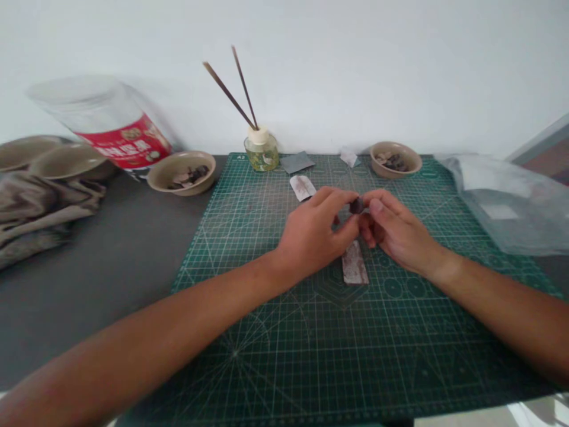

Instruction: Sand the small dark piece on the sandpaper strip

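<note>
A small dark brown piece [356,206] is held up between my two hands, above the green cutting mat [275,344]. My left hand [317,228] pinches it between thumb and fingers from the left. From the right, the fingertips of my right hand [395,228] are curled and meet its edge; whether they grip it firmly is hard to see. Under the hands lies a brown-stained pale strip [354,265], partly covered by my fingers. Another stained pale strip [302,187] lies just beyond my left hand.
Bowls of small pieces stand at the back right [395,160] and left [181,173]. A reed diffuser [261,149], grey sheet [297,162] and white scrap [349,157] sit along the wall. A clear plastic bag [511,201] lies right; a red-labelled jar [120,127] and brown cloth [40,207] are left.
</note>
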Motion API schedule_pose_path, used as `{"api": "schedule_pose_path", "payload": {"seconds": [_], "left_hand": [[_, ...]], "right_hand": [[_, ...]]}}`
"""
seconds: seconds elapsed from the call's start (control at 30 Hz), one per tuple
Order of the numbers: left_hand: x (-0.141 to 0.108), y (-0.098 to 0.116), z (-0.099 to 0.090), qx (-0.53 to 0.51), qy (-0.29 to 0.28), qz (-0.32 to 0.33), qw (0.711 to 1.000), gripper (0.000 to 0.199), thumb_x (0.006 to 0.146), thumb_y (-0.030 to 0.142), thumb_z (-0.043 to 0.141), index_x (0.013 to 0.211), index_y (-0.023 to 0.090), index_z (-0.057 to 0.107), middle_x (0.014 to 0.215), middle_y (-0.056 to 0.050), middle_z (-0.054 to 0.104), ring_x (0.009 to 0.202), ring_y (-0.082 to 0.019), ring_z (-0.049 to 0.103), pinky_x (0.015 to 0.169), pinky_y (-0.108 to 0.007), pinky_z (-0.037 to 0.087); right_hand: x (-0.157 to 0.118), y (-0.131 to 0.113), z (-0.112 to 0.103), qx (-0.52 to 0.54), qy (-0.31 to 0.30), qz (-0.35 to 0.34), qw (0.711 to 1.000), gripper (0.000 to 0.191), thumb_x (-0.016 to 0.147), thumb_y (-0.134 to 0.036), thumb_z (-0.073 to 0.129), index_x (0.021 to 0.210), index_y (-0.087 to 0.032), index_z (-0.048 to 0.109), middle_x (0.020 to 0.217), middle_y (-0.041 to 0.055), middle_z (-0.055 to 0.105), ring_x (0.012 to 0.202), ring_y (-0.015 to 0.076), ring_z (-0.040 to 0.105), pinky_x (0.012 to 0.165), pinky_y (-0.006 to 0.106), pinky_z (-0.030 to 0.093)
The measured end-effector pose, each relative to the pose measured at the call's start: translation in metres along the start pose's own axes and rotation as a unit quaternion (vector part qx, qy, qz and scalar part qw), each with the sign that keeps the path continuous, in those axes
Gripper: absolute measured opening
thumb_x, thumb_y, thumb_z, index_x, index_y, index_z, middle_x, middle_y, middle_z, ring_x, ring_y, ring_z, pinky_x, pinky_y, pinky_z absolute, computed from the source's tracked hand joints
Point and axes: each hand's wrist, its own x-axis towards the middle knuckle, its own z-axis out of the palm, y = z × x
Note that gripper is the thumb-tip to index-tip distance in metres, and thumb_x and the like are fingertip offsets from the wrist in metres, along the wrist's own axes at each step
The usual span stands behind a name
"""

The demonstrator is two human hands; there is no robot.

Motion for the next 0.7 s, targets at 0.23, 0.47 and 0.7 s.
{"api": "schedule_pose_path", "payload": {"seconds": [0.23, 0.47, 0.7], "left_hand": [[0.0, -0.01, 0.011, -0.039, 0.004, 0.046, 0.998, 0.03, 0.099, 0.01, 0.065, 0.127, 0.018, 0.073, 0.118, -0.006, 0.073, 0.097, -0.014, 0.073, 0.087, -0.027, 0.064], [0.0, -0.015, 0.011, -0.074, 0.003, 0.076, 0.994, 0.03, 0.101, 0.012, 0.069, 0.13, 0.019, 0.07, 0.109, -0.004, 0.068, 0.105, -0.017, 0.07, 0.09, -0.031, 0.063], [-0.001, -0.011, 0.003, -0.114, -0.027, 0.011, 0.993, 0.024, 0.102, 0.025, 0.077, 0.125, 0.02, 0.071, 0.112, -0.004, 0.071, 0.085, -0.012, 0.066, 0.077, -0.027, 0.06]], "right_hand": [[0.004, -0.002, -0.003, 0.059, -0.03, 0.057, 0.996, 0.044, 0.092, -0.062, 0.087, 0.102, -0.025, 0.066, 0.067, -0.0066, 0.068, 0.059, 0.012, 0.064, 0.051, 0.021, 0.049], [0.002, -0.002, -0.003, 0.174, -0.055, 0.091, 0.979, 0.034, 0.094, -0.049, 0.09, 0.103, -0.022, 0.071, 0.087, -0.0027, 0.077, 0.061, 0.0082, 0.068, 0.051, 0.016, 0.054], [0.0, -0.001, -0.009, 0.218, -0.079, 0.127, 0.964, 0.031, 0.093, -0.045, 0.091, 0.101, -0.024, 0.07, 0.088, -0.0034, 0.077, 0.062, 0.0081, 0.069, 0.055, 0.017, 0.057]]}}
